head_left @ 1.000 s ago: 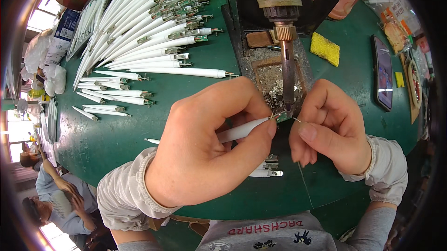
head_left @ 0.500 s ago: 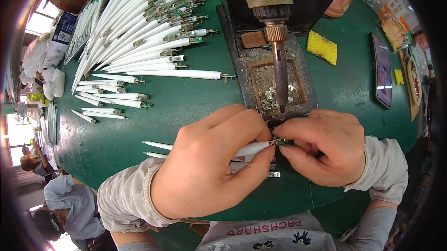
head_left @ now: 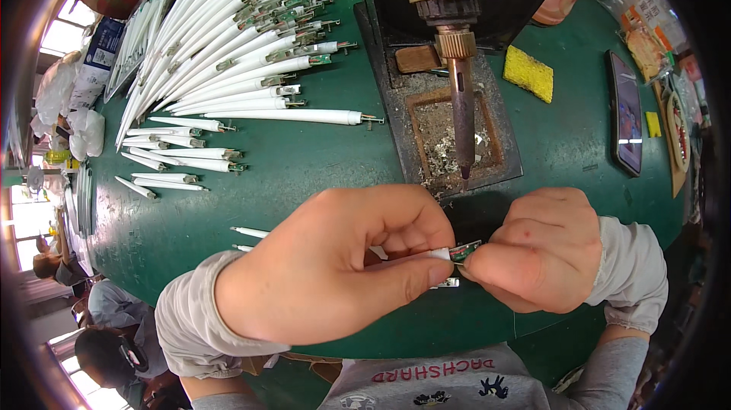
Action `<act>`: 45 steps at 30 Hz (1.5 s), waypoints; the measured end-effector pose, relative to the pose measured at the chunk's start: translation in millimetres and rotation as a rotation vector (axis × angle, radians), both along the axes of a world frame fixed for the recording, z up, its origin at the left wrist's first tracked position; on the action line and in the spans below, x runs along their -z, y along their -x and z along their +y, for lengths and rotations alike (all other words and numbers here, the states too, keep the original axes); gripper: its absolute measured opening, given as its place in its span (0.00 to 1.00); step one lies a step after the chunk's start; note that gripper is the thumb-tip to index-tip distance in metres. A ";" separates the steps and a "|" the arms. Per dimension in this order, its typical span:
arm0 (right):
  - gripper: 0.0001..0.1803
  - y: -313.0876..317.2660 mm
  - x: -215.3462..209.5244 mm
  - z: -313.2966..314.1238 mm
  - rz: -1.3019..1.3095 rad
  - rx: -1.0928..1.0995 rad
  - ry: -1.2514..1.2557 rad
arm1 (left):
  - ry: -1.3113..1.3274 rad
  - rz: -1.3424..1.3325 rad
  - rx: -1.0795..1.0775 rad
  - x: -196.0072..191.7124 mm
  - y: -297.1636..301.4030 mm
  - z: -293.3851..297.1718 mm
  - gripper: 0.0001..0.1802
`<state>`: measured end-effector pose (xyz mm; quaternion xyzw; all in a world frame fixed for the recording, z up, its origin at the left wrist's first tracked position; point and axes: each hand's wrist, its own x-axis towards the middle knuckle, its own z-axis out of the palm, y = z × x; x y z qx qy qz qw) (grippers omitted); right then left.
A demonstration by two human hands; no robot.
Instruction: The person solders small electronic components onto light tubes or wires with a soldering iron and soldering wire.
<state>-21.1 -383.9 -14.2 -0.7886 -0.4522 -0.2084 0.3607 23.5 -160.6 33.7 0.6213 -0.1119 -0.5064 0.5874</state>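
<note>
My left hand (head_left: 327,265) is closed around a white pen-shaped stylus (head_left: 439,254), thumb and fingers near its open end. A narrow green circuit board (head_left: 464,250) sticks out of that end, pointing right. My right hand (head_left: 541,254) is closed beside the board, thumb and forefinger pinching what looks like a thin wire at its lower edge. Under my left hand lie more white styluses (head_left: 250,232), mostly hidden, with one metal end (head_left: 449,283) showing below the fingers. Just beyond my hands, a soldering iron (head_left: 461,105) points down over a stand tray (head_left: 502,136) with solder scraps.
A large fan of white styluses (head_left: 251,44) with exposed boards covers the far left, with a smaller group (head_left: 183,159) nearer. A yellow sponge (head_left: 528,73) and a phone (head_left: 624,113) lie right of the iron. Another person (head_left: 114,349) sits at the lower left.
Both hands have come slightly nearer to me. The left hand has turned, and the stylus's board now shows more fully. My right fingers have shifted from the board's tip to its lower side.
</note>
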 end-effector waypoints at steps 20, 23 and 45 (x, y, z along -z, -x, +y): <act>0.10 -3.2 -21.2 -8.4 1.230 -0.036 -0.342 | -0.083 -0.144 -0.122 -2.6 -7.8 -3.7 0.08; 0.10 -2.9 -22.0 -8.2 1.245 -0.037 -0.319 | -0.070 -0.113 -0.154 -1.9 -10.0 -6.4 0.08; 0.10 -7.2 -17.5 5.7 1.217 -0.009 -0.542 | -0.006 0.076 -0.274 1.1 -16.1 -10.6 0.05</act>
